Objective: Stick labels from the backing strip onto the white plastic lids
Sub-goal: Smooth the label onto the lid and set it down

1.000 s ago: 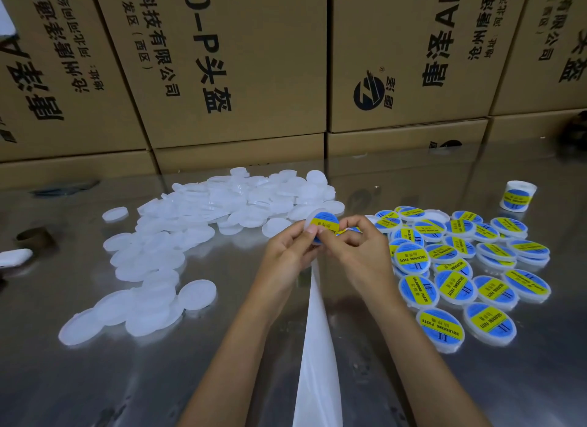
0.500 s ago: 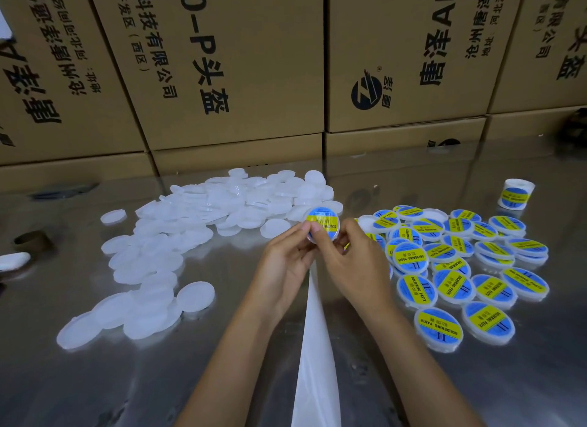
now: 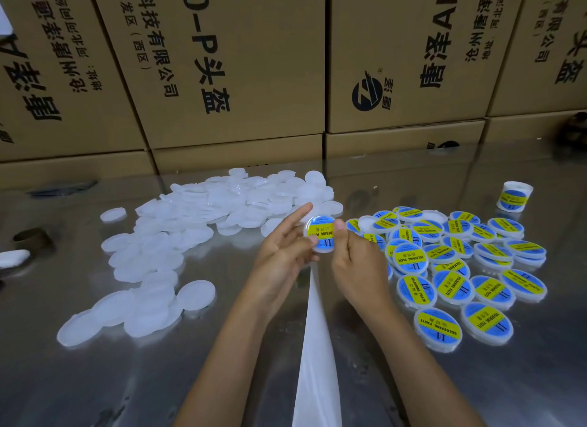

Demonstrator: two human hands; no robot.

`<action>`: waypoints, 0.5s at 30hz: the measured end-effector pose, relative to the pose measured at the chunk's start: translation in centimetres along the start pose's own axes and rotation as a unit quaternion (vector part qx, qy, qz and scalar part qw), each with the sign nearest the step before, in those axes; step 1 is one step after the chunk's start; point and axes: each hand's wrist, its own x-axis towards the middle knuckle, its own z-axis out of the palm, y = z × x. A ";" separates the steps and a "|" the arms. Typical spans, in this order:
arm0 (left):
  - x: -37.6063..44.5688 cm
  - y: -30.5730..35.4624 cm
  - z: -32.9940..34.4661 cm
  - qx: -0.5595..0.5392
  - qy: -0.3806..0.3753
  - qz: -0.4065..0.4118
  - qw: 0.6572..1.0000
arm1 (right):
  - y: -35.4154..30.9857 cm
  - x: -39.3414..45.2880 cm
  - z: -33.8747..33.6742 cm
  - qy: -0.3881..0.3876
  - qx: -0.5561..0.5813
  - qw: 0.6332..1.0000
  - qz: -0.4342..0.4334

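Both hands, left (image 3: 286, 245) & right (image 3: 352, 255), pinched on freshly labelled lid (image 3: 320, 234) held above counter (image 3: 222, 363), w/ backing strip (image 3: 316, 331) dangling below — uneven thumb press could crease label

Labels (image 3: 438, 325) blue with yellow band; lids (image 3: 197, 294) white; boxes (image 3: 222, 61) brown.

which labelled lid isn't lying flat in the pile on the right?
The labelled lid held up off the table between the left hand and right hand; it's tilted to face the camera, while the others lie on the table.
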 end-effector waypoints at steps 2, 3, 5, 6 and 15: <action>-0.2 0.4 -0.4 0.057 0.001 0.016 0.998 | 0.0 -0.1 -0.1 -0.019 0.038 0.999 0.002; -0.2 0.5 -0.6 0.086 0.005 0.024 0.996 | 0.0 -0.1 -0.1 -0.031 0.057 0.998 0.013; -0.3 0.6 -0.6 0.124 0.029 0.037 0.991 | -0.2 0.0 -0.2 -0.047 0.112 0.992 0.046; -0.3 0.6 -0.6 0.129 0.047 0.040 0.990 | -0.2 0.0 -0.3 -0.046 0.149 0.986 0.066; 0.2 0.5 -0.9 0.045 0.185 0.059 0.980 | -0.1 -0.3 0.3 -0.105 0.148 0.983 0.032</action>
